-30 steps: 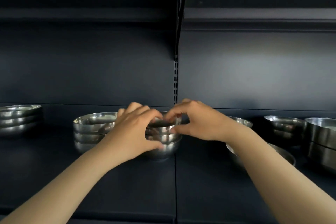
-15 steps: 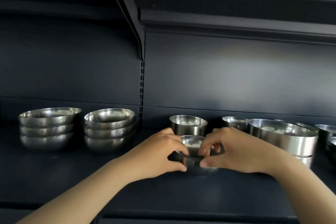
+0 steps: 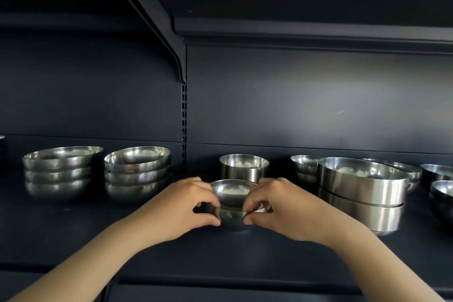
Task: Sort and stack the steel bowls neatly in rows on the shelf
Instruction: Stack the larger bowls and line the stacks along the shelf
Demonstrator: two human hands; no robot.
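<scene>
Small bowl stack on shelf, front centre, between left hand and right hand. Straight-sided bowl just behind it. Two bowl stacks side by side at left: far-left stack, near-left stack. Large stacked bowls at right, smaller bowls behind them, more bowls at far right.

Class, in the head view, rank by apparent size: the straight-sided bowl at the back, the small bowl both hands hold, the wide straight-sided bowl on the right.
1. Wide straight-sided bowl
2. Straight-sided bowl at the back; small held bowl looks alike, but is nearer, so unranked.
</scene>
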